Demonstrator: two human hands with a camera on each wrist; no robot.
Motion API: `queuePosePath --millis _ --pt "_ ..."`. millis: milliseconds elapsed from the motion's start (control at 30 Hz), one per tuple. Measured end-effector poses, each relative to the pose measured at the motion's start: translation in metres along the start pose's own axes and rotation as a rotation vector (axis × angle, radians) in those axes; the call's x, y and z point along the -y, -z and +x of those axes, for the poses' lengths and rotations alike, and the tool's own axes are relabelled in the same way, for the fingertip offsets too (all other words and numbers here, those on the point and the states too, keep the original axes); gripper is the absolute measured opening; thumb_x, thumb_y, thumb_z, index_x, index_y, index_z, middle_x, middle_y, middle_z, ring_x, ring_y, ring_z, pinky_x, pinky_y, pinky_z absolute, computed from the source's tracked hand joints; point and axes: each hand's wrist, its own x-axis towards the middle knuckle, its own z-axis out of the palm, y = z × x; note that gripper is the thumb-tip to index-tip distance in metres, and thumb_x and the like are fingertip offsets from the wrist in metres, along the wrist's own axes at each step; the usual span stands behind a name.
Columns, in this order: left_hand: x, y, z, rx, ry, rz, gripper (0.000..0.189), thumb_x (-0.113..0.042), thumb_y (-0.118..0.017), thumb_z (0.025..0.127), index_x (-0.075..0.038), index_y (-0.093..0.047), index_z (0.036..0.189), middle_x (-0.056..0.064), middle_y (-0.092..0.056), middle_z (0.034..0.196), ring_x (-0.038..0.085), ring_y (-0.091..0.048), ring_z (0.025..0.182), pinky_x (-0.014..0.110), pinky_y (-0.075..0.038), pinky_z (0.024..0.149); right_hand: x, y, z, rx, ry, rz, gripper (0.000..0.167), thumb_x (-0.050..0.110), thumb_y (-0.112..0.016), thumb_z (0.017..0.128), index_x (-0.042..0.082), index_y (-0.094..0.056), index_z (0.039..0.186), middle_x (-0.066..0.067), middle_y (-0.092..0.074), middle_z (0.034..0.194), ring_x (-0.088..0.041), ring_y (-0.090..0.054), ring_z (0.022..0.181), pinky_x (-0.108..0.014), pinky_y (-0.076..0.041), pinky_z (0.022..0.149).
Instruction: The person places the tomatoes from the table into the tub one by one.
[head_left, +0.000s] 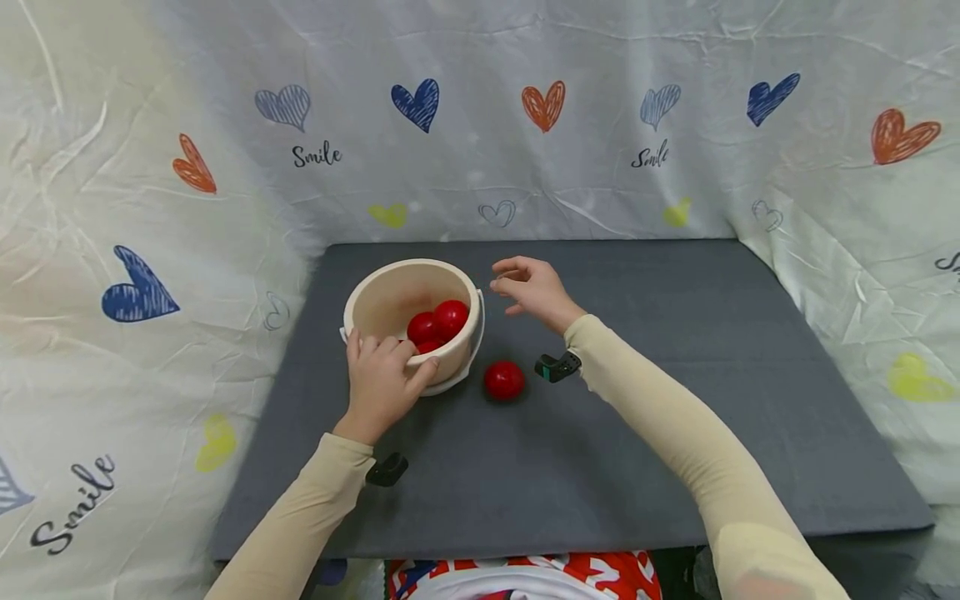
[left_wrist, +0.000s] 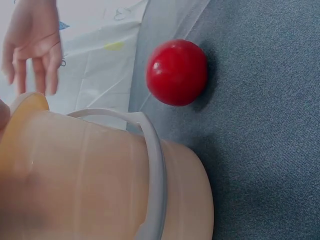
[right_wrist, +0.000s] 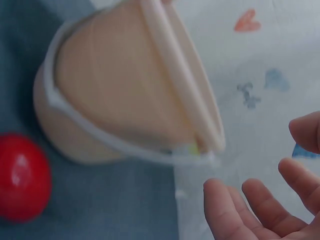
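A cream plastic bucket (head_left: pixel 378 302) stands on the left part of the grey table, its white handle (left_wrist: pixel 158 175) hanging down along the side. Over the near rim, my left hand (head_left: pixel 381 379) grips the bucket, fingers inside and thumb outside. Several shiny red balls (head_left: pixel 451 319) lie in it; the rim and fingers partly hide the lowest. Another red ball (head_left: pixel 503 381) rests on the table just right of the bucket. Beyond that ball, my right hand (head_left: pixel 534 290) hovers beside the bucket's right rim, fingers loosely bent, holding nothing. In the right wrist view its fingers (right_wrist: pixel 267 205) are apart from the bucket.
A dark grey cloth covers the table (head_left: pixel 675 417), which reaches well to the right. A pale curtain (head_left: pixel 465 167) printed with hearts hangs behind and at both sides. Each wrist wears a black band (head_left: pixel 558 367).
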Motion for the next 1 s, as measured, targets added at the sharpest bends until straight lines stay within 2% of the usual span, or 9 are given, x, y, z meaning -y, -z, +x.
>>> queuePosePath --millis 233,433,733,1000 --pt "0.001 0.003 0.001 0.034 0.031 0.003 0.033 -0.037 -0.059 0.09 -0.008 -0.068 0.076 0.017 -0.068 0.08 0.039 -0.055 0.082 0.074 -0.024 0.114 -0.027 0.025 -0.008 -0.017 -0.069 -0.012 0.042 0.021 -0.063 0.099 0.009 -0.058 0.139 -0.016 -0.061 0.139 -0.036 -0.06 0.13 -0.047 -0.06 0.093" --pt "0.001 0.003 0.001 0.035 0.031 0.004 0.034 -0.037 -0.058 0.09 -0.008 -0.068 0.076 0.017 -0.069 0.081 0.039 -0.055 0.082 0.074 -0.024 0.114 -0.054 0.033 -0.016 -0.003 -0.125 -0.017 0.044 0.021 -0.062 0.099 0.009 -0.056 0.141 -0.017 -0.058 0.143 -0.04 -0.057 0.133 -0.048 -0.059 0.094" --pt "0.001 0.001 0.0 0.019 0.018 0.008 0.034 -0.037 -0.059 0.09 -0.008 -0.068 0.076 0.017 -0.069 0.08 0.039 -0.055 0.081 0.074 -0.025 0.113 -0.089 0.025 -0.028 0.019 -0.199 -0.036 0.049 0.022 -0.063 0.099 0.008 -0.053 0.145 -0.018 -0.058 0.144 -0.04 -0.058 0.132 -0.044 -0.061 0.09" --pt "-0.001 0.0 0.001 0.031 0.025 0.002 0.033 -0.037 -0.06 0.091 -0.008 -0.068 0.077 0.017 -0.069 0.081 0.039 -0.056 0.082 0.074 -0.024 0.114 -0.112 0.011 -0.032 0.038 -0.241 -0.044 0.049 0.024 -0.065 0.098 0.009 -0.055 0.144 -0.016 -0.061 0.141 -0.035 -0.062 0.126 -0.04 -0.062 0.085"
